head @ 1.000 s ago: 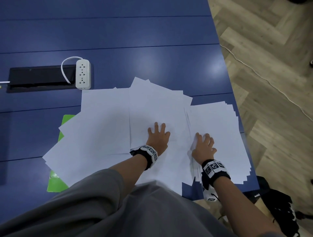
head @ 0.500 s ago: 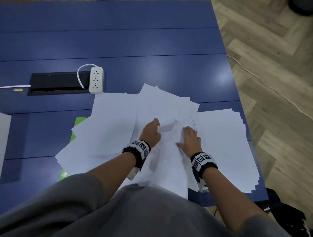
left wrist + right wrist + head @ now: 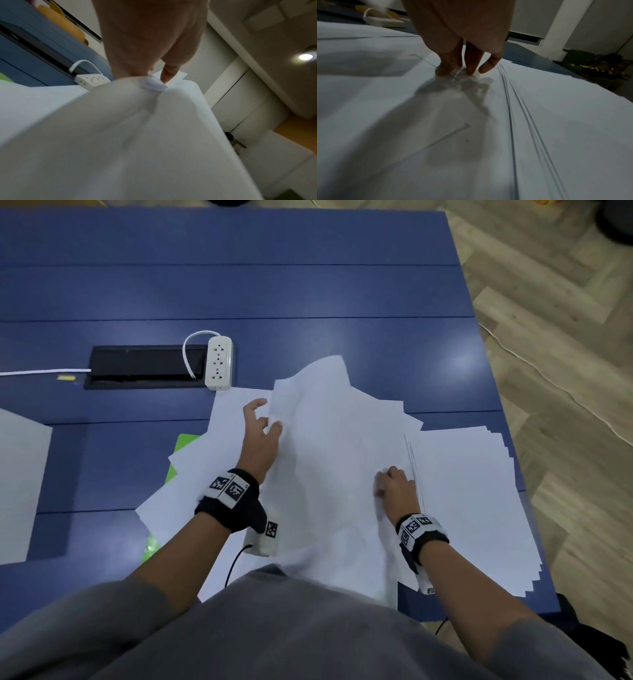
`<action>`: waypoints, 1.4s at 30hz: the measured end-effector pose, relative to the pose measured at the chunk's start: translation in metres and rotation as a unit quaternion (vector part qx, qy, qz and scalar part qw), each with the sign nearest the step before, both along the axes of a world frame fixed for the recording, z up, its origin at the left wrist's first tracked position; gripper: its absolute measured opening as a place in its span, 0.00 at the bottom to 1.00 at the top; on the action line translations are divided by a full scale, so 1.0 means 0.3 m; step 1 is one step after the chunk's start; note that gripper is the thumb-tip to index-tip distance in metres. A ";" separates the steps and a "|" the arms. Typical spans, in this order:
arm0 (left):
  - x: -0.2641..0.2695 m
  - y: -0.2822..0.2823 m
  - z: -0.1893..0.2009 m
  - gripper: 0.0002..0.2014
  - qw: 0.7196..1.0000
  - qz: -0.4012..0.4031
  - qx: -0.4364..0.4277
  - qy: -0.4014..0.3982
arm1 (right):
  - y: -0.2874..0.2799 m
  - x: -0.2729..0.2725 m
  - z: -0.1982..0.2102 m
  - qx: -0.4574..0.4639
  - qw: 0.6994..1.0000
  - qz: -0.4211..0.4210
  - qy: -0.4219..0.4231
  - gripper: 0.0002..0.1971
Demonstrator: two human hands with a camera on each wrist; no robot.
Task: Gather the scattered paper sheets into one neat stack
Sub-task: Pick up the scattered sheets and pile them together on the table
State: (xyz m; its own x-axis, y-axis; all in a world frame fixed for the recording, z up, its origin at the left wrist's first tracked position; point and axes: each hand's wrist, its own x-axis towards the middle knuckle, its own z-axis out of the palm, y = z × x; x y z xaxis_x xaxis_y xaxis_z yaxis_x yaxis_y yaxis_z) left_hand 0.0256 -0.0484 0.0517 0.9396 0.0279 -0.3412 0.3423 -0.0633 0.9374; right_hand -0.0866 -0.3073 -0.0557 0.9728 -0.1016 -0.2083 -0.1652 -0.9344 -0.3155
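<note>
White paper sheets (image 3: 342, 508) lie fanned across the near part of the blue table (image 3: 274, 285). A tidier pile (image 3: 472, 501) sits at the right, its edges staggered. My left hand (image 3: 263, 422) pinches the left edge of one sheet (image 3: 325, 405) and holds it raised and bowed above the others; the left wrist view shows thumb and finger of the left hand (image 3: 154, 79) squeezing that sheet (image 3: 137, 135). My right hand (image 3: 394, 484) stands on its fingertips (image 3: 471, 71), pressing down the papers (image 3: 419, 135) beside the pile's left edge.
A white power strip (image 3: 219, 362) and a black cable slot (image 3: 144, 366) lie behind the papers. A green folder (image 3: 185, 440) shows under the left sheets. A grey sheet (image 3: 20, 491) lies at the far left. The table's right edge (image 3: 513, 422) borders wooden floor.
My left hand went from flat on the papers to pinching a sheet and has lifted it up and away. My right hand slid left and rose onto its fingertips.
</note>
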 end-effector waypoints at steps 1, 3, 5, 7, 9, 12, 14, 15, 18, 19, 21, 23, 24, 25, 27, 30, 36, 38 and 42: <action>0.005 0.029 -0.026 0.18 1.000 0.003 0.026 0.016 | 0.005 -0.007 -0.001 0.003 1.000 0.004 -0.007 0.15; 0.001 0.087 -0.078 0.16 0.995 -0.001 0.082 0.053 | 0.009 -0.012 -0.002 0.009 1.000 0.009 -0.008 0.17; -0.017 0.139 -0.120 0.16 0.990 -0.001 0.103 0.098 | 0.011 -0.012 0.000 0.002 1.000 0.017 0.004 0.18; -0.045 0.178 -0.141 0.23 0.985 0.008 0.090 0.149 | 0.009 -0.011 -0.005 -0.017 0.999 0.029 0.022 0.20; -0.073 0.208 -0.156 0.32 0.979 0.014 0.081 0.186 | 0.016 -0.010 -0.008 -0.040 0.998 0.037 0.027 0.22; -0.113 0.255 -0.191 0.35 0.975 -0.010 0.110 0.195 | 0.035 -0.019 0.001 -0.084 0.994 0.060 0.025 0.23; -0.126 0.280 -0.216 0.31 0.969 -0.036 0.154 0.192 | 0.038 -0.027 0.011 -0.124 0.989 0.078 0.025 0.23; -0.131 0.290 -0.234 0.28 0.967 -0.044 0.164 0.188 | 0.036 -0.026 0.013 -0.136 0.987 0.079 0.029 0.22; -0.142 0.312 -0.282 0.11 0.965 -0.033 0.160 0.203 | 0.038 0.002 0.023 -0.149 0.986 0.061 0.046 0.20; -0.141 0.316 -0.292 0.05 0.965 -0.015 0.151 0.214 | 0.042 0.012 0.030 -0.150 0.986 0.052 0.047 0.18; -0.141 0.315 -0.283 0.07 0.963 0.026 0.130 0.236 | 0.046 0.027 0.040 -0.146 0.988 0.037 0.030 0.15; -0.140 0.311 -0.257 0.12 0.964 0.049 0.112 0.236 | 0.046 0.045 0.047 -0.115 0.992 0.027 0.053 0.27; -0.141 0.313 -0.247 0.13 0.964 0.050 0.111 0.237 | 0.046 0.056 0.051 -0.100 0.991 0.028 0.087 0.32; -0.142 0.318 -0.243 0.15 0.965 0.050 0.108 0.235 | 0.046 0.066 0.051 -0.088 0.988 0.031 0.120 0.35; -0.143 0.332 -0.244 0.18 0.966 0.045 0.090 0.236 | 0.051 0.076 0.044 -0.088 0.985 0.037 0.144 0.35; -0.138 0.354 -0.259 0.18 0.966 0.052 0.078 0.242 | 0.063 0.076 0.026 -0.118 0.984 0.049 0.126 0.30; -0.139 0.369 -0.273 0.15 0.968 0.056 0.085 0.229 | 0.087 0.096 0.023 -0.141 0.976 0.059 0.158 0.18; -0.141 0.368 -0.277 0.15 0.969 0.054 0.080 0.228 | 0.094 0.104 0.022 -0.150 0.980 0.065 0.115 0.12; -0.149 0.349 -0.290 0.15 0.974 0.056 0.056 0.212 | 0.112 0.162 0.102 -0.113 0.990 -0.019 0.077 0.05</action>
State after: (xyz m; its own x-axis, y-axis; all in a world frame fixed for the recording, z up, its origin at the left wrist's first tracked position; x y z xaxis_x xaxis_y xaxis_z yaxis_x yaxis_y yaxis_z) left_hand -0.0190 0.0563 -0.0353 0.7044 0.1812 -0.6863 0.7072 -0.0963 0.7004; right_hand -0.0380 -0.2737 -0.0250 0.9255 -0.1994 -0.3219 -0.2324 -0.9703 -0.0673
